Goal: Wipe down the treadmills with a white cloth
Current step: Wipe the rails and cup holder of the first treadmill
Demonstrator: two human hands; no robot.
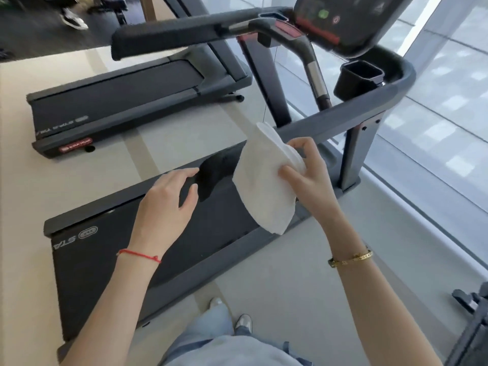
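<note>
Right hand (306, 178) pinches a folded white cloth (266, 180) hanging over the near dark grey treadmill (184, 265); left hand (166, 202) hovers loose-fingered, holding nothing.

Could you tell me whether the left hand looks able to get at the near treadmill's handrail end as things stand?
Probably yes. The left hand is open with its fingertips right by the dark end of the handrail, nothing between them. The white cloth hangs to the right, gripped by the right hand.

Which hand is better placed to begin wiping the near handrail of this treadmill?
Probably the right hand: it already holds the white cloth, close beside the near handrail. The left hand is open, without cloth, over the treadmill deck.
</note>
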